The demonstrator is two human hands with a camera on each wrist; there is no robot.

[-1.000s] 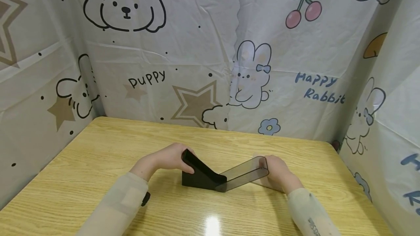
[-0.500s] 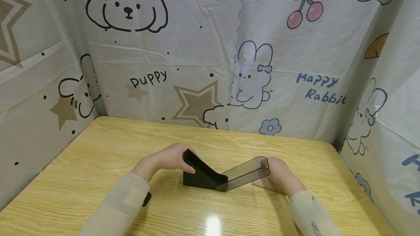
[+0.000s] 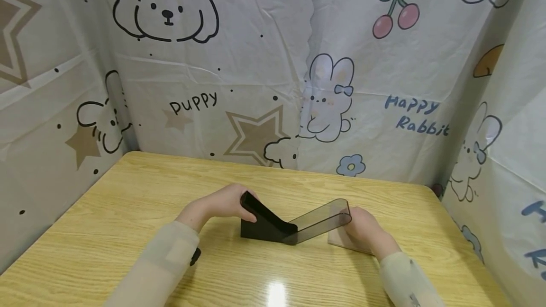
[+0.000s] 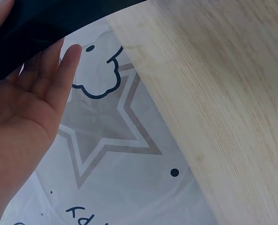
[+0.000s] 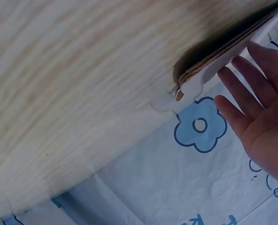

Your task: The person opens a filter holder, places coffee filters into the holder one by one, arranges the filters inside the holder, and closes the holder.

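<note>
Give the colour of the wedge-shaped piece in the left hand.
Black; the wedge-shaped piece shows best in the head view.

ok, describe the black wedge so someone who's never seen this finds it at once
On the yellow wood-grain table, find the left hand. It grips the black wedge, whose top slopes down toward the right hand. Unlike the smoky, see-through piece at its low end, the wedge is opaque.

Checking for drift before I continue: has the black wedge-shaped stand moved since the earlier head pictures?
Yes: the stand has shifted slightly up and right in the head view, nearer the blue printed flower; slid or lifted, I cannot tell.
</note>
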